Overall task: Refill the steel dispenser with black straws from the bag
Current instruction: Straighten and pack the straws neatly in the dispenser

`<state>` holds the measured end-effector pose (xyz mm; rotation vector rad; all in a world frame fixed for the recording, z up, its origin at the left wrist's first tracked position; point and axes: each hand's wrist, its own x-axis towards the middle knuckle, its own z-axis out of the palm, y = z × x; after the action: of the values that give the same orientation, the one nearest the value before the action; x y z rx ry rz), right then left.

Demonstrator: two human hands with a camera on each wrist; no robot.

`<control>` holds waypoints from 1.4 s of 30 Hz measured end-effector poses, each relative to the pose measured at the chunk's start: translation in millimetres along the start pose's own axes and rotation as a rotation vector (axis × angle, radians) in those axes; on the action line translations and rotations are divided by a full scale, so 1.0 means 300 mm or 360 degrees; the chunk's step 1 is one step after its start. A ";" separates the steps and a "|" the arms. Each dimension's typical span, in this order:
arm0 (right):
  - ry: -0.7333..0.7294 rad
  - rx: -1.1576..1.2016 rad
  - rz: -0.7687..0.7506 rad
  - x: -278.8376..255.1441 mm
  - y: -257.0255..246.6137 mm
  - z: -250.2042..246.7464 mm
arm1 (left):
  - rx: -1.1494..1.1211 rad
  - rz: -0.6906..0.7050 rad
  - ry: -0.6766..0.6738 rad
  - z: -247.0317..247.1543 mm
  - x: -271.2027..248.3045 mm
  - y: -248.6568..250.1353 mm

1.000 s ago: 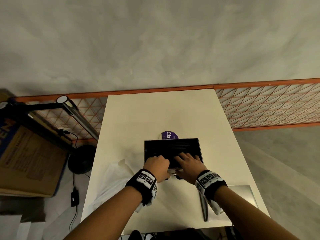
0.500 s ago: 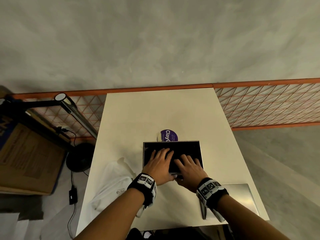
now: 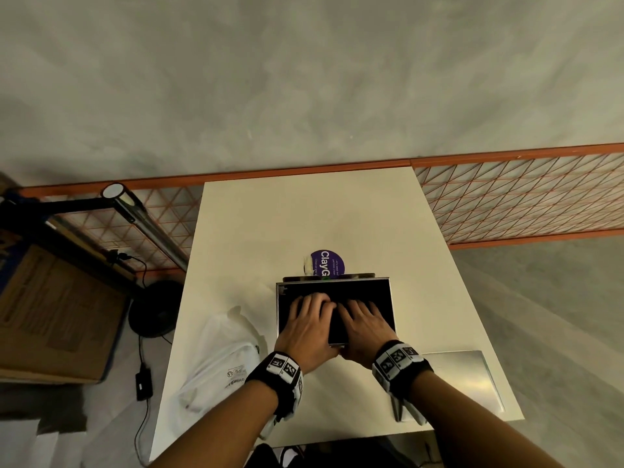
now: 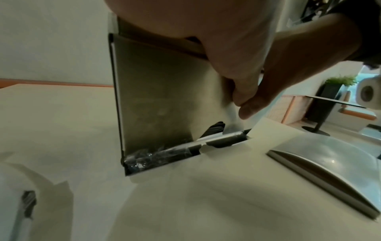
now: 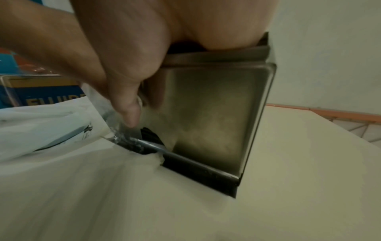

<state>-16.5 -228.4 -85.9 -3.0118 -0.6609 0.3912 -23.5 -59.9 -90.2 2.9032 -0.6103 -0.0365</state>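
Note:
The steel dispenser (image 3: 390,300) stands open-topped in the middle of the white table (image 3: 304,214), filled with black straws (image 3: 337,289). My left hand (image 3: 305,320) and right hand (image 3: 364,320) lie side by side on the straws, fingers stretched forward and pressing down. In the wrist views both thumbs hang down the dispenser's steel front (image 4: 160,97) (image 5: 216,114). Black straws (image 4: 222,141) and crumpled clear film (image 4: 148,154) show in its bottom slot. The white plastic bag (image 3: 219,359) lies to the left of the dispenser.
The dispenser's steel lid (image 3: 462,376) lies on the table at the near right. A purple round label (image 3: 327,263) sits just behind the dispenser. Left of the table are a lamp (image 3: 145,217) and a cardboard box (image 3: 50,315). An orange mesh fence (image 3: 523,197) runs behind.
My left hand has gone from a fist at the near rim to flat on the straws. Both hands have slid farther into the dispenser.

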 end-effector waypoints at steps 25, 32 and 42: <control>0.0227 0.0105 0.0099 0.062 -0.041 -0.023 | -0.0149 -0.0093 -0.0057 0.010 0.003 0.000; 0.0171 0.0208 0.0285 0.132 -0.054 -0.048 | 0.0002 -0.0159 -0.0236 0.021 0.015 -0.001; -0.0132 0.0310 0.0131 0.204 -0.046 -0.058 | -0.0195 -0.0143 -0.0208 -0.009 0.039 -0.011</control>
<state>35.8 -190.0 -82.4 -2.8563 -0.4738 0.5523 -11.4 -61.3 -88.1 2.8229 -0.4791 -0.2675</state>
